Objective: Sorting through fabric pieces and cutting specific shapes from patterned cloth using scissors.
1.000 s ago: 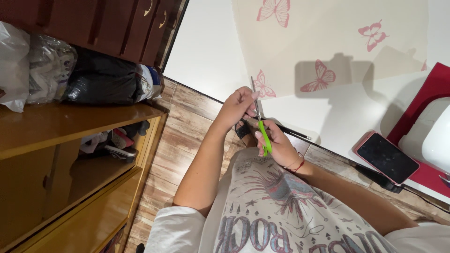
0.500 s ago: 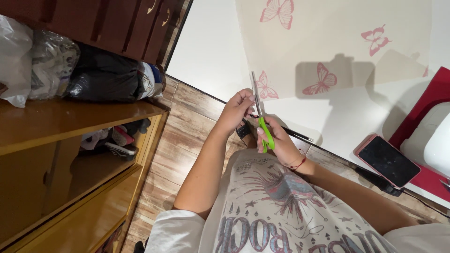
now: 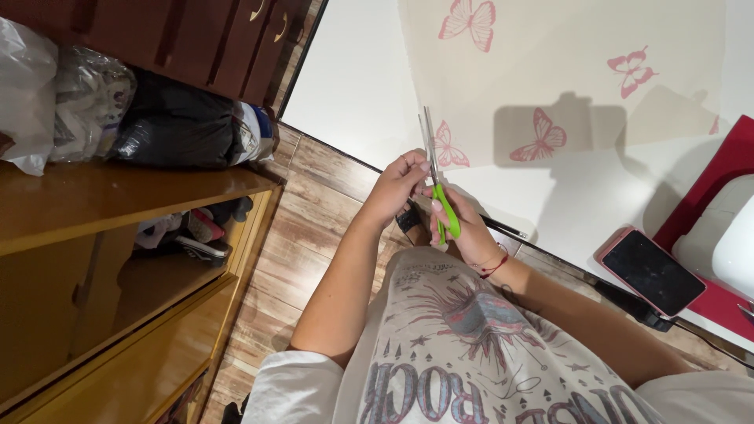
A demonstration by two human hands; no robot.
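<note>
Gripping green-handled scissors [image 3: 437, 188], right hand [image 3: 470, 228] closed through loops; left hand [image 3: 397, 188] pinched blades, pointing twelve o'clock toward butterfly paper [image 3: 565, 71]; cutting apparently pending.

We see open white table [image 3: 353, 86] left of the butterfly-printed sheet [image 3: 565, 71], giving our hands free passage there. To the right, a phone [image 3: 650, 271] and a red mat [image 3: 719, 177] carrying a white object crowd the table edge. On the left, a wooden shelf unit [image 3: 110, 204] stacked with bags [image 3: 181, 122] borders the floor strip [image 3: 306, 204].
</note>
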